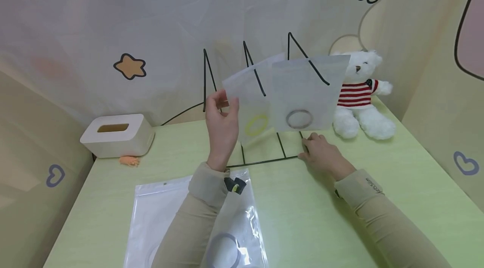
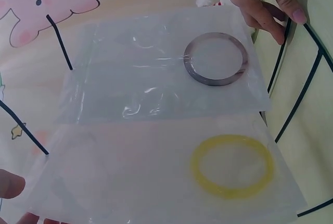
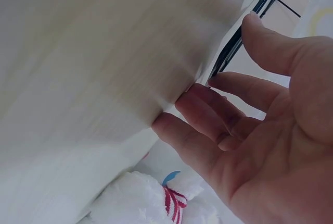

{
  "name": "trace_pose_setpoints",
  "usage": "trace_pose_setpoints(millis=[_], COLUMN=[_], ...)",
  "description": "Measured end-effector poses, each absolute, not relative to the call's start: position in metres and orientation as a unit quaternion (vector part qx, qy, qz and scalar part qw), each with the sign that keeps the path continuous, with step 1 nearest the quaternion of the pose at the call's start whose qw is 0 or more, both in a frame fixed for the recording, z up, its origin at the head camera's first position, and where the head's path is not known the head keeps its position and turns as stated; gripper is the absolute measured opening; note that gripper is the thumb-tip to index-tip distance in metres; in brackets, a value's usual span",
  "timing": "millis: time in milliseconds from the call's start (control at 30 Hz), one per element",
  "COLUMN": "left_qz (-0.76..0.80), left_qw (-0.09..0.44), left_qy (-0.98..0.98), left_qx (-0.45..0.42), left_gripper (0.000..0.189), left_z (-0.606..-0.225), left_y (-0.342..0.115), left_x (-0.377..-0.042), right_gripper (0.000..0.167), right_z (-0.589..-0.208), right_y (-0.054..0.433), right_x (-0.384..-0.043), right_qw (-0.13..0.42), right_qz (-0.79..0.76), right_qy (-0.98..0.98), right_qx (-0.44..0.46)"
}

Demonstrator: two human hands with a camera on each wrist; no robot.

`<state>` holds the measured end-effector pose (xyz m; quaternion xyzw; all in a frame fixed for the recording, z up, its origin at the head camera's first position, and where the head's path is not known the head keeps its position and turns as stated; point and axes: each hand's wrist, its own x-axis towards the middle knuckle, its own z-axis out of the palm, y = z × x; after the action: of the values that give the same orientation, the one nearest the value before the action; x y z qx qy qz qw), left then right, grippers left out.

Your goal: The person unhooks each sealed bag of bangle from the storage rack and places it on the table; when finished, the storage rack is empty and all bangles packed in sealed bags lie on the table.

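A black wire rack (image 1: 264,161) stands on the table, its slanted arms rising at the back. Two translucent flat bags hang on the arms: one (image 1: 245,95) shows a yellow ring (image 2: 232,166), the other (image 1: 310,79) a grey-brown ring (image 2: 216,59). My left hand (image 1: 223,129) is raised at the left edge of the yellow-ring bag, thumb and fingers apart; whether they touch the bag is hard to tell. Low at the rack's right end, my right hand (image 1: 325,154) holds the wire base between thumb and fingers, with its fingertips against the tabletop (image 3: 130,52).
Clear plastic bags (image 1: 162,201), one with a ring inside, lie at the front under my left forearm. A white tissue box (image 1: 117,133) and a small orange object (image 1: 129,161) are at the left. A white teddy bear (image 1: 359,95) sits behind the rack's right end.
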<state>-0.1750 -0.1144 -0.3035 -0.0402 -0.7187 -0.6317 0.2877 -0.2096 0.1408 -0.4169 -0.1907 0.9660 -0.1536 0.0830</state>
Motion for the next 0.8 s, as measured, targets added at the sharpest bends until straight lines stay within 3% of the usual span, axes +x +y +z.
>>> trace_pose_setpoints(millis=[800], left_qz=[-0.59], left_qw=[0.35], left_qy=[-0.727], left_qx=[-0.03], left_gripper=[0.023], left_z=[-0.3036], left_y=[-0.113], left_x=[-0.1785], right_gripper=[0.048], right_z=[-0.4139], right_y=[0.1404], right_x=[-0.2076], right_qw=[0.084], right_qz=[-0.155], right_qy=[0.965], right_qx=[-0.194])
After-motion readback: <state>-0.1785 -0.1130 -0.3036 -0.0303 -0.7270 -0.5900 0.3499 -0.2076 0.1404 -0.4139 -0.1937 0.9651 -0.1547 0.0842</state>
